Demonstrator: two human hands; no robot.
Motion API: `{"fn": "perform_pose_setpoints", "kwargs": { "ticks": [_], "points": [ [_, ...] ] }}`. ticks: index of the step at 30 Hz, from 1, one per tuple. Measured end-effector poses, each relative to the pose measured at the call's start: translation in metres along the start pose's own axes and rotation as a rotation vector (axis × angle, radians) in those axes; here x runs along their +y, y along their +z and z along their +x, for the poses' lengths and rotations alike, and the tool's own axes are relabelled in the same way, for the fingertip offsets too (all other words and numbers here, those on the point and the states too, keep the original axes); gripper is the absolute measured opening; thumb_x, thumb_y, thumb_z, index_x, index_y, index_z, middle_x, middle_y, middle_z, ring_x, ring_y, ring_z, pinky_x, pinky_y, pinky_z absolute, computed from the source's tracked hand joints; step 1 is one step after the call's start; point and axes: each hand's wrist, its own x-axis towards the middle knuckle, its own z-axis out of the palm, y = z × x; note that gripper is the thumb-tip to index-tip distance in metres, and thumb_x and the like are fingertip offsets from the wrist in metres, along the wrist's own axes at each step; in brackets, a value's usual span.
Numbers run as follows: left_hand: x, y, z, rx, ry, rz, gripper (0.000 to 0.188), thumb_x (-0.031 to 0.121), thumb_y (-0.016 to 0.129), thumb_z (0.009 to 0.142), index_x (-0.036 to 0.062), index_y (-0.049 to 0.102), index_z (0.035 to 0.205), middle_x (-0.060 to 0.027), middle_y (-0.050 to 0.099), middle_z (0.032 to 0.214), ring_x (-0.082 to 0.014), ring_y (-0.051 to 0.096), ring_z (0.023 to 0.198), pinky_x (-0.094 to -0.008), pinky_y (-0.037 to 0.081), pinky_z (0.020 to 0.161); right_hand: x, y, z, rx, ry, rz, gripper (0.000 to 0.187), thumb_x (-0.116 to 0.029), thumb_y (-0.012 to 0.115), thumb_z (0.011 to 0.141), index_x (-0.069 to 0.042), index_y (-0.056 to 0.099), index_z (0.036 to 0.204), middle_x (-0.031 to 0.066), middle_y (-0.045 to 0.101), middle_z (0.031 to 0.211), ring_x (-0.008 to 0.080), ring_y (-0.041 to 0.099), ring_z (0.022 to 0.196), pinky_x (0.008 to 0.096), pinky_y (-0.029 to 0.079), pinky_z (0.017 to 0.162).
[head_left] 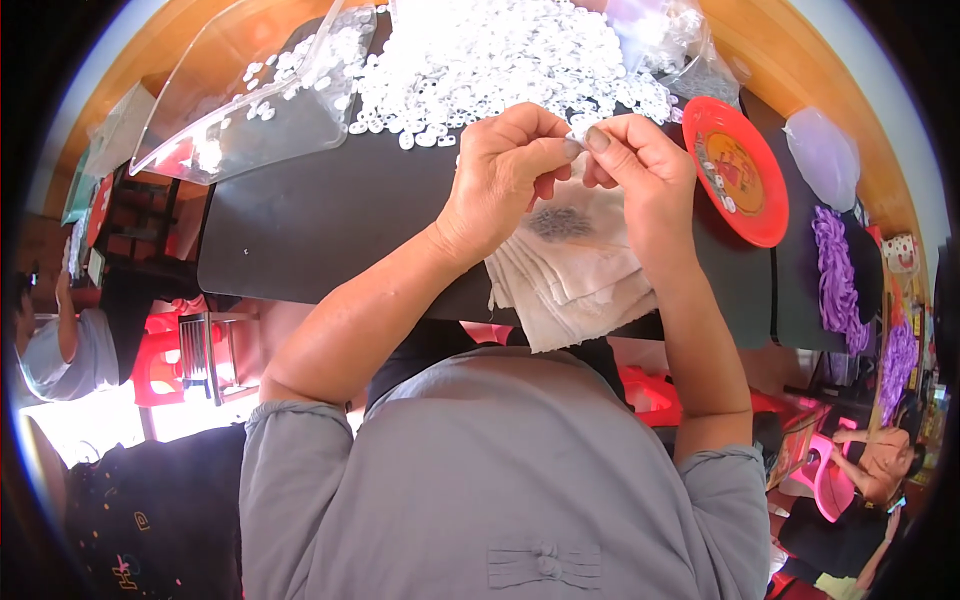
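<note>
My left hand (pixel 490 180) and my right hand (pixel 655 175) meet above the table, thumbs and fingertips pinched around a small white plastic piece (pixel 573 138). The fingers mostly cover this piece. Beneath them lies a folded beige cloth (pixel 575 295) bearing a patch of tiny dark bits (pixel 560 223), too small to name. Just beyond my hands spreads a big heap of small white oval plastic pieces (pixel 490 65), some showing holes. Beside my right hand, a red plate (pixel 768 222) holds several of the white pieces along its left side.
A clear plastic bin (pixel 290 145) lies tilted at the far left with white pieces inside. Clear plastic bags (pixel 675 45) stand behind the plate. Bundled purple cord (pixel 838 280) hangs over the right table edge. Other people sit at the far left (pixel 70 345) and lower right (pixel 880 465).
</note>
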Motion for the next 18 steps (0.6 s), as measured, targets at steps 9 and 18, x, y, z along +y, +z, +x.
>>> {"fn": "perform_pose_setpoints", "kwargs": {
  "ticks": [9,18],
  "points": [
    [0.002,-0.001,-0.003,-0.012,0.121,0.128,0.012,0.013,0.059,0.086,0.0012,0.062,0.085,-0.0005,0.056,0.065,-0.0044,0.048,0.054,-0.0195,0.036,0.046,0.001,0.006,-0.005,0.035,-0.141,-0.219,0.018,-0.016,0.061,0.094,0.001,0.061,0.088,0.0014,0.057,0.071,0.0067,0.051,0.065,0.0208,0.04,0.062],
    [0.004,-0.002,-0.001,0.0,0.026,-0.023,0.014,0.014,0.058,0.085,0.0002,0.061,0.084,0.0002,0.053,0.061,-0.0057,0.045,0.051,-0.0204,0.036,0.045,-0.004,-0.007,-0.001,0.059,-0.061,-0.013,0.02,-0.017,0.06,0.094,0.003,0.062,0.089,0.0031,0.058,0.069,0.0083,0.051,0.062,0.0214,0.038,0.059]
  ]
}}
